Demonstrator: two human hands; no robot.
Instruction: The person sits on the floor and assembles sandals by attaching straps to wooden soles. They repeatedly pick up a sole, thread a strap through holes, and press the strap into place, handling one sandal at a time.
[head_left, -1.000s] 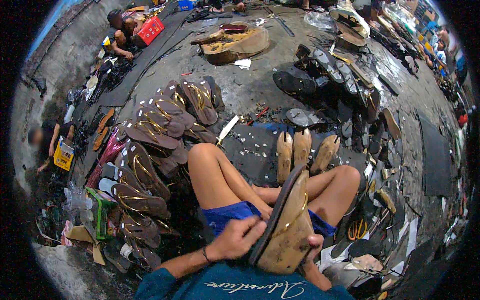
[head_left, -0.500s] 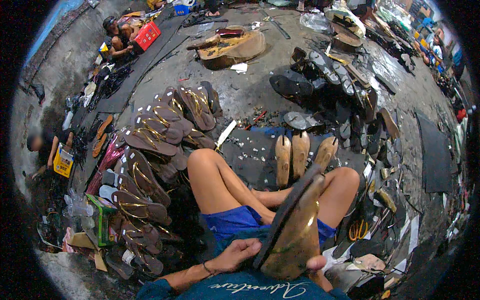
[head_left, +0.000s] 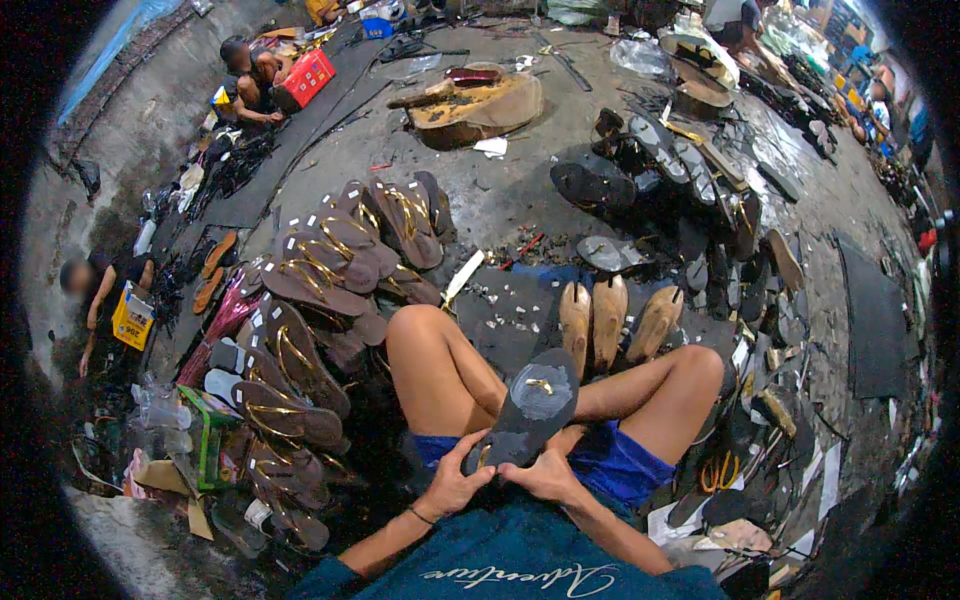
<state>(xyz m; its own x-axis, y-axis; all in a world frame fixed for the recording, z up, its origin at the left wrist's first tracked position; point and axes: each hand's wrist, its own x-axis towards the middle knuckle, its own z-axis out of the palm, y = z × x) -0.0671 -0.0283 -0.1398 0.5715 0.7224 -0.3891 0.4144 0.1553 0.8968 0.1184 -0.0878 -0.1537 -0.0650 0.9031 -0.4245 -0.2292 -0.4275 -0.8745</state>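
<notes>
A dark sandal [head_left: 537, 395] tilts up over my lap with its underside facing me. A grey wet-looking patch covers part of that sole, and a short gold strap end sticks out near the toe. My left hand [head_left: 458, 482] grips the near end from the left. My right hand [head_left: 546, 474] closes on the same end from the right, thumbs almost meeting. Whether a wooden last sits beneath the sandal is hidden. Just beyond it, three wooden shoe lasts [head_left: 609, 322] lie side by side on the floor.
Piled sandals with gold straps [head_left: 318, 275] lie to my left, beside a green box [head_left: 208, 440]. More dark sandals [head_left: 660, 150] lie at the far right. Scraps and offcuts [head_left: 740, 535] spread at my right. A wooden block [head_left: 480, 118] stands ahead. Another person [head_left: 250, 75] crouches far left.
The sandal has turned from a side-on pose, with a wooden last showing, to sole toward me. Both hands have shifted to its near end, the right hand moving left.
</notes>
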